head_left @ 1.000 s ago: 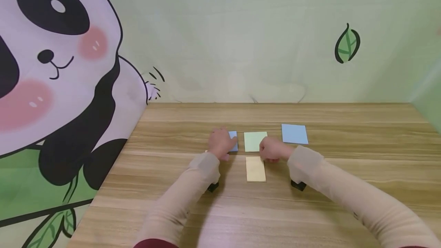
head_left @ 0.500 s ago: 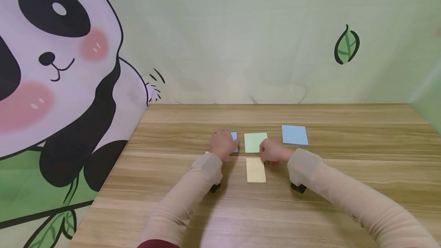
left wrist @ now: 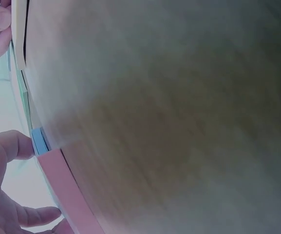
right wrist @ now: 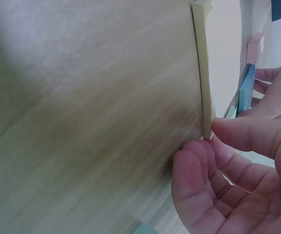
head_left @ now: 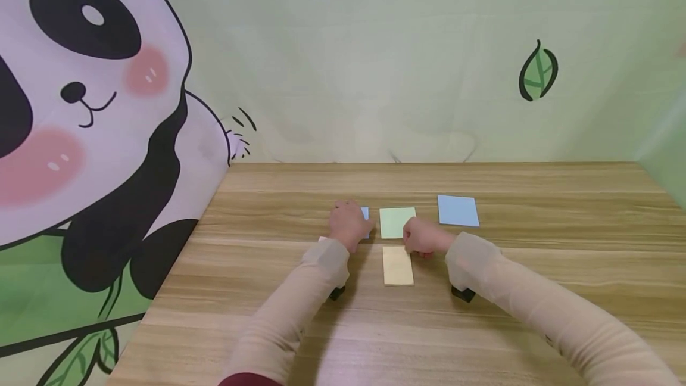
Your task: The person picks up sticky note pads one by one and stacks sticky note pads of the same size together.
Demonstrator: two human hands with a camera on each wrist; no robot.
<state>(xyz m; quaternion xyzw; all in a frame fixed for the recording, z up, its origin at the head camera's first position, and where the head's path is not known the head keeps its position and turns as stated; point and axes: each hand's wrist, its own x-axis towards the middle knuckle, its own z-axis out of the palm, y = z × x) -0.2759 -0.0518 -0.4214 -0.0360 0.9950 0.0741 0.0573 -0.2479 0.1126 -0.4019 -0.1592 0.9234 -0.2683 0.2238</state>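
In the head view, my left hand point(head_left: 347, 225) lies over a blue sticky note pad point(head_left: 366, 222), covering most of it. Its thumb and fingers sit at opposite edges of that pad in the left wrist view, beside a pink sticky note pad point(left wrist: 72, 190). My right hand point(head_left: 426, 236) pinches the near corner of a yellow sticky note pad point(right wrist: 204, 68) between thumb and fingers. The yellow pad lies in front of a pale green sticky note pad point(head_left: 395, 222), whose lower right corner the right hand overlaps in the head view.
A second blue sticky note pad point(head_left: 458, 211) lies to the right of the green one, farther back on the wooden table point(head_left: 563, 207). Behind the table's back edge hangs a pale green backdrop point(head_left: 343, 76) with a panda point(head_left: 107, 106) and leaves on it.
My left hand has shifted slightly to the right over the blue pad, its thumb now past the pad's right edge. The right hand stays at the yellow pad. The view has tilted slightly.
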